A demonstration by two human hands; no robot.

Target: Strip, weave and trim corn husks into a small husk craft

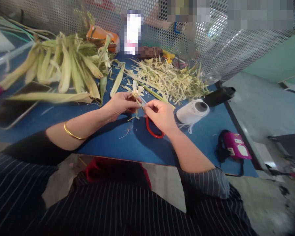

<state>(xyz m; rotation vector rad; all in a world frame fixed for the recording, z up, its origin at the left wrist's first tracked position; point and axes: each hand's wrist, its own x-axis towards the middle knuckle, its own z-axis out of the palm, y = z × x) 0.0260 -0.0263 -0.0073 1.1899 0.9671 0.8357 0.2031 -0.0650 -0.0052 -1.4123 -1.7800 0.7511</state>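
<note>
My left hand [123, 105] is closed, thumb and fingers pinching a small braided piece of corn husk [135, 94] with loose strip ends sticking out. Close beside it, my right hand [159, 114] is pinched too, its fingertips near the piece's lower strips; whatever lies between them is too small to make out. Under the right hand rests a pair of scissors with a red handle [155, 133], partly covered by that hand. A short husk scrap [133, 118] lies on the blue table [127, 144] below the hands.
Whole corn husks [66, 65] are piled at the left, by a dark flat device [14, 108]. Shredded husk strips [167, 78] heap up behind the hands. A white thread cone [193, 111], a black object [220, 95] and a magenta device [236, 146] stand rightward. Mesh [211, 42] borders the back.
</note>
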